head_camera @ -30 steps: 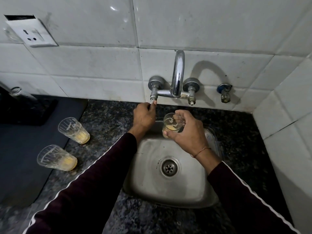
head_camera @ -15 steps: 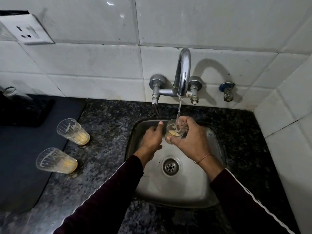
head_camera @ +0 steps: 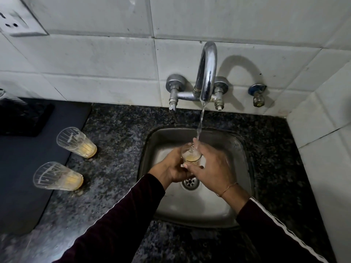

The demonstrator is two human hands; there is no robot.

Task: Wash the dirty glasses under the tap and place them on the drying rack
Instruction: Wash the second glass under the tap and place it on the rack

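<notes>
Two dirty ribbed glasses [head_camera: 76,142] [head_camera: 58,176] wait on the worktop [head_camera: 117,149]. Over the sink [head_camera: 245,149], left hand [head_camera: 171,170] and right hand [head_camera: 210,168] curl fingers round a yellow-stained glass [head_camera: 190,155]; best centre its mouth under the tap's [head_camera: 207,73] stream, turning it.

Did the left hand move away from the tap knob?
Yes. The left hand left the tap's left knob and came down into the sink, where it now holds the glass from below.

Bench [head_camera: 117,130]: black stone, grey-speckled. Glasses [head_camera: 77,142] [head_camera: 58,176]: clear, ribbed, yellowish residue at base. Sleeves [head_camera: 117,224]: dark maroon with white stripe; wall tiles [head_camera: 95,59]: white.
</notes>
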